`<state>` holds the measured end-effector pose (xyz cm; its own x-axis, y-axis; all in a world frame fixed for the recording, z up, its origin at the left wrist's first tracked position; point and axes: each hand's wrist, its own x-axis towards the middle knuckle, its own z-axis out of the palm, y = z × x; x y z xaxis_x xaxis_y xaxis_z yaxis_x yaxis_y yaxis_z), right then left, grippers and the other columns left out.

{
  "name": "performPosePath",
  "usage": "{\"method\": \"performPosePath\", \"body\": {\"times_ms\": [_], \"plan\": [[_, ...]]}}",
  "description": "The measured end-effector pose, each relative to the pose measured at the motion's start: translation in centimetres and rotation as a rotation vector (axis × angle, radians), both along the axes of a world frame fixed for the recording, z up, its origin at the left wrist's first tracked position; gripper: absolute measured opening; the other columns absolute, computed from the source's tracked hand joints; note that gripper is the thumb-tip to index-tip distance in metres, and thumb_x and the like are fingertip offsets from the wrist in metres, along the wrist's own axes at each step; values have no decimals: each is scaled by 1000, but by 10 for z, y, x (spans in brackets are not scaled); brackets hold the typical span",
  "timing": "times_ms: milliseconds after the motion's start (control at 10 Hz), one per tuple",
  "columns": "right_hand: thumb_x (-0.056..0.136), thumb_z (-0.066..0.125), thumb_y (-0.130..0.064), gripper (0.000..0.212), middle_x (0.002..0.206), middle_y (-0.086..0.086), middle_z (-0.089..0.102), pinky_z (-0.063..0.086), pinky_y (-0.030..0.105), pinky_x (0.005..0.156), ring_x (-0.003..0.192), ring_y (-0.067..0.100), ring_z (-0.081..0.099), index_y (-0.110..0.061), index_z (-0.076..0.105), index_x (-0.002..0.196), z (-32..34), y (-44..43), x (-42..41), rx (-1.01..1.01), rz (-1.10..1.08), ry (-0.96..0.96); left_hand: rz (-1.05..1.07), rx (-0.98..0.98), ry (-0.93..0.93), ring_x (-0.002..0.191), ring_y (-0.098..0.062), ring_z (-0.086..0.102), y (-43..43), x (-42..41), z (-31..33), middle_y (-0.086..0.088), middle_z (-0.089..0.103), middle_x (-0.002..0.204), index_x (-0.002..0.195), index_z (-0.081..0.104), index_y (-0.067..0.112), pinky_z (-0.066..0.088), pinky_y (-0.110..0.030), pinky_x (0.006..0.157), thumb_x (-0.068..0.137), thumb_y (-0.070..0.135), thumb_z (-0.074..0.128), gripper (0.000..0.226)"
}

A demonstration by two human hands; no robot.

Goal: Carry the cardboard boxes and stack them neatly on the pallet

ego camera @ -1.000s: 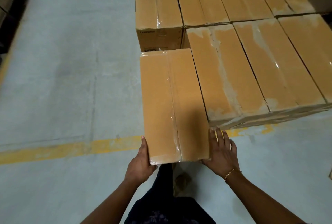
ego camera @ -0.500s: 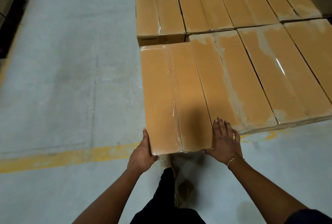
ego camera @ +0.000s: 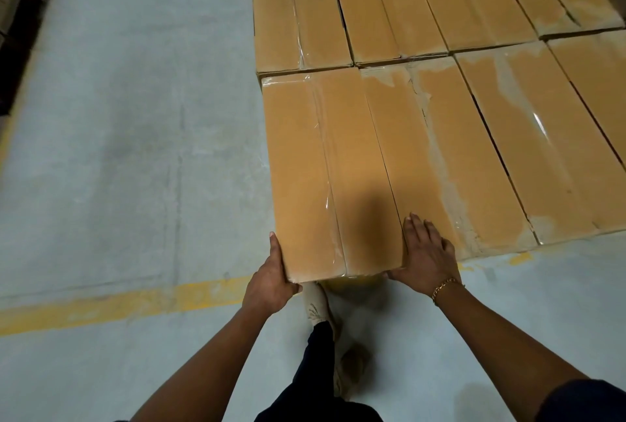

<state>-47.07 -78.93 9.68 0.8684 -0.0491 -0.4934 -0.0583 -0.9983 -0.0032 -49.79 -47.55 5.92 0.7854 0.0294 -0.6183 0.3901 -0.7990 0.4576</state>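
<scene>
**Supervisor:** Report the change.

**Operator:** The box has moved forward along the row. Its far end now meets the rear row, and the gap seen a second ago is closed. Its right side lies against the neighbour. The near end projects a little toward me, so I judge the seating incomplete.

**Supervisor:** Grip state?

**Operator:** The left grip is clamped on the near left corner, thumb up the side. The right grip has straight fingers lying flat along the near right edge, over the neighbour's top. It is not clamped.

**Supervisor:** Obstructions?

**Operator:** I see none between box and row. The pallet is hidden under the boxes. My shoe stands just below the near end, on the floor by the yellow line. Keep it clear when lowering.
</scene>
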Motion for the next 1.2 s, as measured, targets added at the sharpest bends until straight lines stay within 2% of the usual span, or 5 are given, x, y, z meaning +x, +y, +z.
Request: {"method": "performPosePath", "body": {"times_ms": [400, 600, 900, 1000, 1200], "plan": [[71, 65, -81, 128, 170, -5, -8, 29, 50, 116, 156, 25, 2, -20, 0, 162, 1, 2, 2, 15, -26, 29, 0, 17, -4, 106, -33, 67, 0, 4, 3, -8, 67, 127, 158, -27, 32, 54, -43, 87, 83, 33, 82, 132], [71, 69, -78, 126, 170, -6, -4, 32, 50, 114, 155, 24, 6, -20, 4, 162, 3, 2, 4, 21, -19, 18, -3, 50, -4, 100, -32, 66, -1, 3, 3, -9, 70, 119, 160, -23, 29, 53, -40, 81, 85, 35, 80, 127], [73, 71, -72, 122, 170, -6, -4, 31, 52, 115, 155, 24, 5, -21, 5, 162, 0, -2, 2, 53, -26, 11, -5, 102, -40, 104, -34, 66, -4, -1, 2, -10, 67, 124, 161, -19, 27, 49, -38, 76, 88, 39, 77, 122], [81, 72, -56, 105, 170, -5, 0, 30, 50, 116, 155, 23, 8, -21, 13, 161, 6, -7, -2, 119, -22, 36, -1, 85, -48, 111, -32, 65, -1, -9, 5, -8, 66, 131, 164, -8, 25, 52, -40, 83, 89, 33, 75, 112], [88, 64, -42, 58, 164, 0, 29, 37, 43, 111, 144, 28, 38, -25, 50, 142, 27, -19, -42, 240, 8, 145, 29, -32, -156, 119, -24, 64, 7, -58, 37, -2, 61, 143, 155, 40, 28, 51, -39, 96, 92, 38, 73, 71]]}}
